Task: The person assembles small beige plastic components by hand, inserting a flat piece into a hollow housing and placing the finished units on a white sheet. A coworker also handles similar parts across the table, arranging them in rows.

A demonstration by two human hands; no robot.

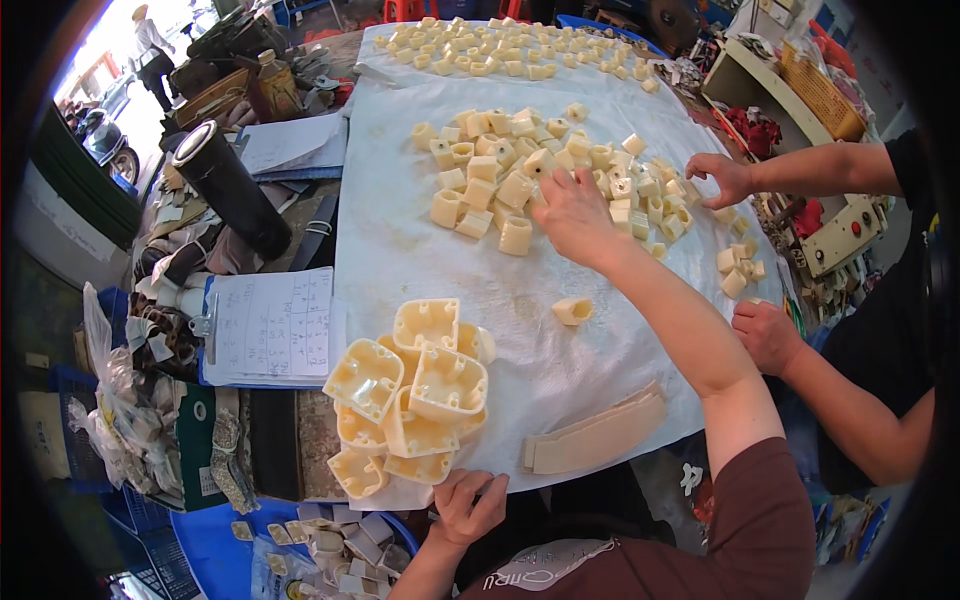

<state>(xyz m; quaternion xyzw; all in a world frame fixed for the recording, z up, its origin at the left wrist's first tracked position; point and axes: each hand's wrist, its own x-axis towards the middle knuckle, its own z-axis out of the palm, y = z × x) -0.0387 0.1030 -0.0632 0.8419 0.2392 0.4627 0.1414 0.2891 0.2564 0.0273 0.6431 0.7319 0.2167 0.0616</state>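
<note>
Your right hand (578, 222) is right in the main heap of small cream plastic caps (515, 236), out on the white-covered surface (395, 235), fingertips down among the pieces; whether that grip has closed on one, I can't tell. Down at the near edge, your left hand (468, 508) sits with fingers bent, just beside the stacked larger cream housings (448, 385), its grip turned away, so no telling if it holds anything. One lone cap (573, 311) lies apart, between heap and cardboard strips (595, 437). Over on your right, a co-worker's hand (722, 180) hovers by the heap's edge, and past the housings on your left lies a clipboard (270, 325).
</note>
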